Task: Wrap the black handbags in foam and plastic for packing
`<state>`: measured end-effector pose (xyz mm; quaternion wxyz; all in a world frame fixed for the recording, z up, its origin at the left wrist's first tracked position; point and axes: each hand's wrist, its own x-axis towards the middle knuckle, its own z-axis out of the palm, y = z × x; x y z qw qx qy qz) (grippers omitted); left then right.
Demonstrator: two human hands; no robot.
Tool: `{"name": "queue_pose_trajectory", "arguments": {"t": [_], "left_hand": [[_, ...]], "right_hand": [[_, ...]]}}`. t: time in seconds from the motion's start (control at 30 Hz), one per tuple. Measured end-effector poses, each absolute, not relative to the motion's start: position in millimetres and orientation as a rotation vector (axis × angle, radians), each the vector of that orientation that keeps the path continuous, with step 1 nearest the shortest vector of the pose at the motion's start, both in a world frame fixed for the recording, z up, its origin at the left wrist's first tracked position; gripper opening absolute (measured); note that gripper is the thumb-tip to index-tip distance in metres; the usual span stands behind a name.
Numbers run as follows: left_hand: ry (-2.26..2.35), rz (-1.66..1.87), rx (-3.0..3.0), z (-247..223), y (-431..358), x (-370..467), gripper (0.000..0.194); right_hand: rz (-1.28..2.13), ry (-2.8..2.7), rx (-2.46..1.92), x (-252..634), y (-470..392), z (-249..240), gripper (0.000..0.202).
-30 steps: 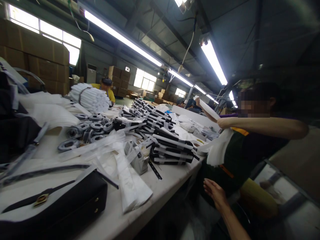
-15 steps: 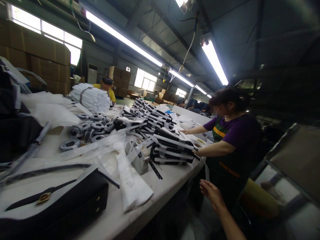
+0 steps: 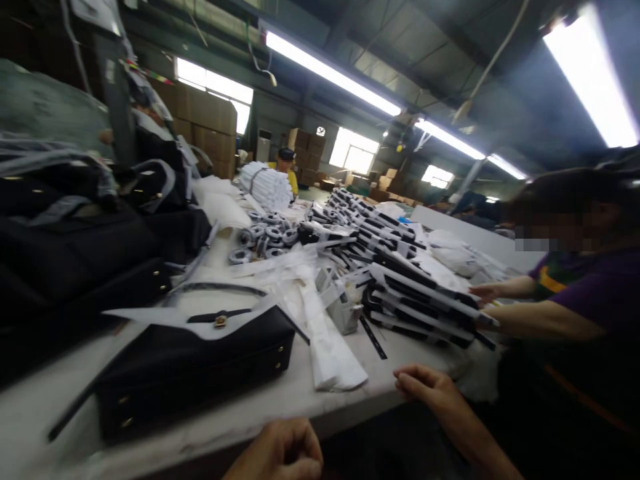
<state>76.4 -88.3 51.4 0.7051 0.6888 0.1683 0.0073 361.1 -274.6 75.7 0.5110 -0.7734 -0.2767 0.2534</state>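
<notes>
At the bottom of the view, my left hand is in front of the table edge. Its fingers are curled in and nothing shows in them. My right hand hovers by the table edge farther right, fingers loosely extended and holding nothing. Nearest my left hand lies a black handbag on its side, with a gold clasp and white wrapping sheet over its top. White sheets lie between the bag and a grey tape dispenser. Beyond my right hand is a pile of black straps wrapped in white.
More black bags crowd the left side of the white table. Coiled wrapped straps and a bundle of white rolls lie farther back. At right, a co-worker's arms reach to the strap pile.
My view has swung left, bringing the handbag fully into sight. My left hand has come into view at the bottom. My right hand is now nearer the table edge.
</notes>
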Motion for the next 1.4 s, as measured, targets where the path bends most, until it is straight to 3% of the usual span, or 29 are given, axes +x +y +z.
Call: {"name": "queue_pose_trajectory", "arguments": {"t": [0.2,0.4,0.53,0.67,0.77,0.9,0.97,1.17,1.23,1.33,1.4], "left_hand": [[0.591,0.316,1.737,88,-56,25,0.009],[0.697,0.967,2.364,89,-16,-27,0.012],[0.763,1.229,2.751,106,17,-40,0.021],[0.786,0.964,3.036,122,54,-36,0.05],[0.738,0.724,3.086,123,72,-30,0.052],[0.697,0.531,3.08,107,73,-27,0.016],[0.709,0.457,3.068,92,65,-29,0.008],[0.765,0.816,2.895,57,40,-42,0.016],[0.75,0.778,2.869,58,38,-45,0.021],[0.746,0.573,2.899,65,41,-47,0.046],[0.738,0.466,2.943,71,43,-45,0.048]], "right_hand": [[0.513,-1.224,-1.85,292,-172,93,0.036],[0.094,-1.829,-1.459,223,-104,105,0.017],[-0.293,-2.009,-1.381,207,-69,120,0.036],[-0.275,-2.303,-1.499,197,-39,132,0.083],[-0.007,-2.456,-1.691,191,-24,131,0.098],[0.293,-2.497,-1.916,189,-20,123,0.094],[0.348,-2.487,-1.964,190,-24,115,0.089],[0.341,-2.517,-1.928,193,-37,91,0.086],[0.357,-2.513,-1.932,194,-38,90,0.085],[0.489,-2.5,-1.967,194,-34,100,0.085],[0.571,-2.467,-1.988,192,-28,111,0.092]]}}
